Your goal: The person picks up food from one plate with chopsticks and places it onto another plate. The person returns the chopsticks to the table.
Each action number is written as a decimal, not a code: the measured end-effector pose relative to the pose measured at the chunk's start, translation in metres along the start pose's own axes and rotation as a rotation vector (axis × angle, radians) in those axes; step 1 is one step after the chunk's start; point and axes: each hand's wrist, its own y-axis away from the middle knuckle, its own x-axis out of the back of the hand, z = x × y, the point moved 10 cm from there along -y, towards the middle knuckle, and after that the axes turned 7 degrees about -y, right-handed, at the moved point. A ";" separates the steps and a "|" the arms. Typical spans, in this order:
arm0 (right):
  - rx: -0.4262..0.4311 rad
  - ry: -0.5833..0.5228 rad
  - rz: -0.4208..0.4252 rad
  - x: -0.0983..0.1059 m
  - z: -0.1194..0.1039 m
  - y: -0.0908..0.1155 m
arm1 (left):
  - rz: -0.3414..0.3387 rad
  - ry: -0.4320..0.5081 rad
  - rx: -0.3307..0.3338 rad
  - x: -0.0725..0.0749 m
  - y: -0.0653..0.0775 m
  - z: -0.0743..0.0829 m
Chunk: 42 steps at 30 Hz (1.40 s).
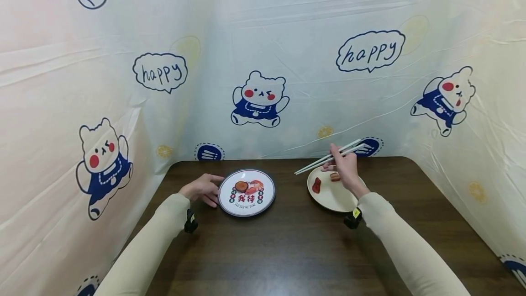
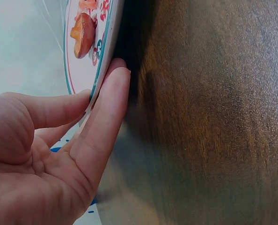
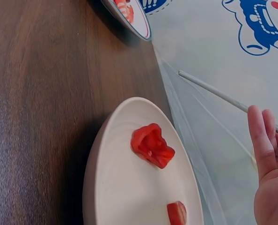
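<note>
My left hand [image 1: 204, 189] grips the left rim of a white plate [image 1: 266, 201] with a blue edge and red lettering, thumb on top and fingers underneath. On that plate lie a brown mushroom-like piece [image 2: 85, 36] and an orange shrimp [image 1: 255, 187]. A pair of pale chopsticks [image 1: 308, 167] is held in my right hand [image 1: 346, 168], above the far side of a cream plate [image 1: 332, 199]. Their tips point left, apart from any food. The cream plate carries a crinkled red piece [image 3: 152, 146] and a reddish-brown sausage-like piece [image 3: 177, 213].
Both plates are on a dark wooden table [image 1: 255, 250], with a gap between them. A printed cloth [image 1: 263, 35] with bear drawings hangs behind the table and along both sides. Each wrist wears a small black camera.
</note>
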 end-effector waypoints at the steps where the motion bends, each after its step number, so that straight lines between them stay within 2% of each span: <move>1: 0.000 0.002 0.005 0.002 -0.001 0.000 | 0.001 -0.001 0.000 0.000 0.000 0.000; 13: -0.017 -0.005 0.001 0.014 -0.012 0.005 | -0.005 -0.005 0.010 -0.002 0.001 -0.002; 24: 0.029 0.060 0.038 0.030 -0.016 0.006 | -0.006 -0.009 0.009 -0.002 0.001 -0.001; 42: 0.014 0.017 0.064 0.048 -0.025 0.009 | 0.005 -0.013 -0.008 0.000 -0.001 0.000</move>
